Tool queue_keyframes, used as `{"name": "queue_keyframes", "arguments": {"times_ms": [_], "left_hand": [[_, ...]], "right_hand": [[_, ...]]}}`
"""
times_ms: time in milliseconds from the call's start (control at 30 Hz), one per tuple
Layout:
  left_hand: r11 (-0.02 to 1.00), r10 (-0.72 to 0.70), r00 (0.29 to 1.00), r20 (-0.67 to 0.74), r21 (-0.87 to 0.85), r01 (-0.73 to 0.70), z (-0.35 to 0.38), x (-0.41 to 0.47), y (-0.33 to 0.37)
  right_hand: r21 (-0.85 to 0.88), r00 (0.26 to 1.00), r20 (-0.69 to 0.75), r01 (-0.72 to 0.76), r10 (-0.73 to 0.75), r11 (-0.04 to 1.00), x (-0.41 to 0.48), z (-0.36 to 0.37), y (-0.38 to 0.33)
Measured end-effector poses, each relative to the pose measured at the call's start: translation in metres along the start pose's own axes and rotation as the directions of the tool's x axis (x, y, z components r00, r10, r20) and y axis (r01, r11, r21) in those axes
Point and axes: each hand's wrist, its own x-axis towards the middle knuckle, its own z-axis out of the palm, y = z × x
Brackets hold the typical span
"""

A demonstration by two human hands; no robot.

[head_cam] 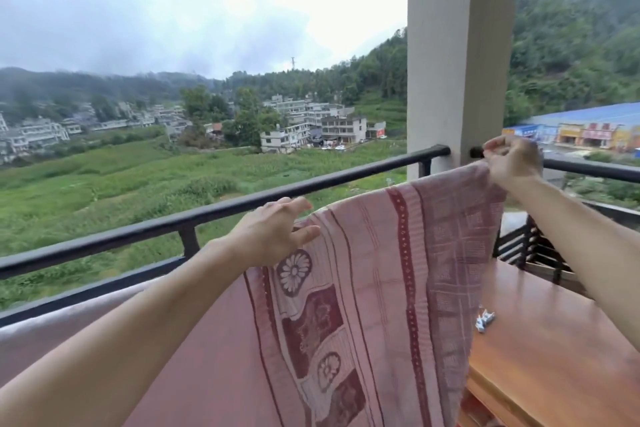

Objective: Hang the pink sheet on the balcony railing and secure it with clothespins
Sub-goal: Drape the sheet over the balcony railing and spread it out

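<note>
Green fields, grey houses and wooded hills are spreading out beyond the balcony. Up close, the right hand (512, 163) is pinching the top corner of the pink sheet (398, 274) with closed fingers, holding it beside the pillar (460, 45) at rail height. The left hand (277, 232) is spreading open, fingers loose, touching the sheet's upper edge near the black railing (207, 211). The sheet is hanging down in front of the railing. Small clothespins (485, 319) are lying on the wooden counter (554, 357) at the right.
</note>
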Motion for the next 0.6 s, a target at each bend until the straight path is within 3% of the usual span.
{"name": "queue_keyframes", "arguments": {"times_ms": [33,100,133,200,333,433,533,600], "left_hand": [[1.0,-0.016,0.999,0.032,0.023,0.016,0.005,0.002,-0.001],[0.997,-0.033,0.996,0.084,0.077,0.026,0.016,0.006,-0.002],[0.996,-0.034,0.996,0.086,0.088,0.027,0.021,0.006,-0.003],[0.995,-0.026,0.998,0.049,0.099,0.021,0.027,0.007,-0.005],[1.0,0.001,0.999,-0.039,0.006,0.0,0.026,0.007,-0.01],[0.999,-0.032,0.997,-0.074,-0.046,0.029,0.021,-0.002,-0.021],[0.997,-0.029,0.994,-0.106,-0.073,0.022,0.015,-0.02,-0.036],[0.996,-0.037,0.985,-0.168,-0.09,0.022,0.013,-0.035,-0.045]], "right_hand": [[-0.139,0.998,0.058,0.01,-0.002,0.99,0.0,-0.005,0.014],[-0.325,0.935,0.352,0.071,0.05,0.943,-0.011,-0.004,0.035],[-0.359,0.867,0.488,0.095,0.1,0.928,-0.018,0.001,0.041],[-0.296,0.787,0.606,0.085,0.118,0.951,-0.028,0.012,0.037],[-0.085,0.786,0.582,-0.197,0.209,0.977,-0.03,0.025,0.013],[-0.038,0.813,0.553,-0.194,0.183,0.98,-0.024,0.02,0.008],[0.243,0.929,0.364,-0.168,0.071,0.955,-0.014,0.015,-0.003],[0.295,0.955,0.296,-0.093,0.001,0.951,-0.013,0.015,-0.014]]}}
